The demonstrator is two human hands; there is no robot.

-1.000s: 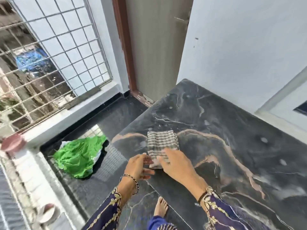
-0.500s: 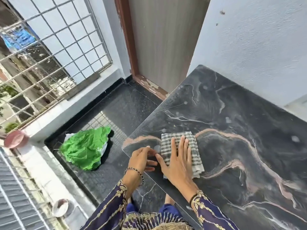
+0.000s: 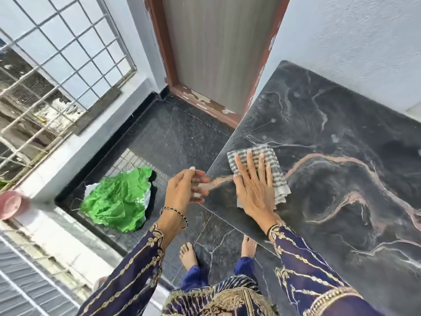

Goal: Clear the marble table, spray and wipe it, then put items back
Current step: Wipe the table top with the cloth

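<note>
The dark veined marble table (image 3: pixel 330 156) fills the right of the frame; a folded checked cloth (image 3: pixel 276 172) lies flat near its left edge.

marble table (image 3: pixel 341 156): dark grey-black slab, tan and white veins, glossy, bare apart from the cloth, set against the white wall | checked cloth (image 3: pixel 276 169): grey-and-white, folded into layers, flat on the slab near its left edge, pinned under the right hand (image 3: pixel 255 185), far end and right side showing beyond the fingers
</note>
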